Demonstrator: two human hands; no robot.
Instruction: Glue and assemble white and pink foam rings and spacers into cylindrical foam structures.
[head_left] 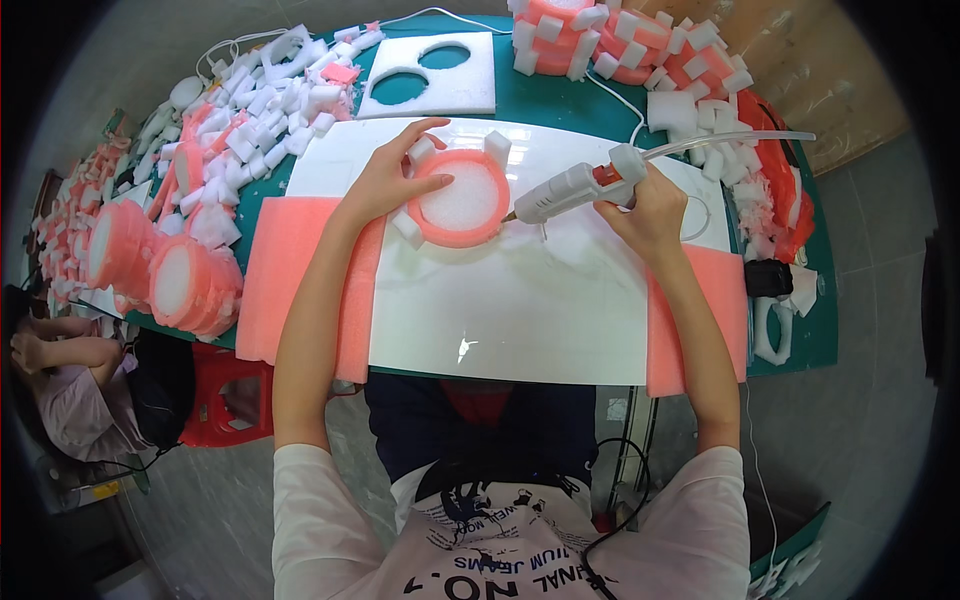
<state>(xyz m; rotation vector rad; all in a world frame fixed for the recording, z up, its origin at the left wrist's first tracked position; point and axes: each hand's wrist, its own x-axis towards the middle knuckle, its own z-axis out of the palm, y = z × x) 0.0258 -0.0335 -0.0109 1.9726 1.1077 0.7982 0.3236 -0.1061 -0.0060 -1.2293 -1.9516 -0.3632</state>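
Note:
A round pink foam ring (460, 238) with a white foam disc (455, 205) inside lies on a glossy white board (510, 320). Small white foam blocks stick out from its outer edge, among them one at the far right (497, 148) and one at the near left (407, 229). My left hand (385, 178) grips the ring's left side, thumb over the rim and fingers around the block at the far left. A white hot glue gun (570, 193) is held in my right hand (648, 217). Its nozzle tip meets or nearly meets the ring's right edge; a clear glue stick (730, 139) protrudes from its back.
Pink foam sheets (290, 285) flank the board. A white foam sheet with two round holes (478, 88) lies behind it. Loose foam pieces (250, 130) heap at far left, near pink foam rounds (195, 285). More foam rounds (555, 45) stand far right. Another person (85, 390) sits at left.

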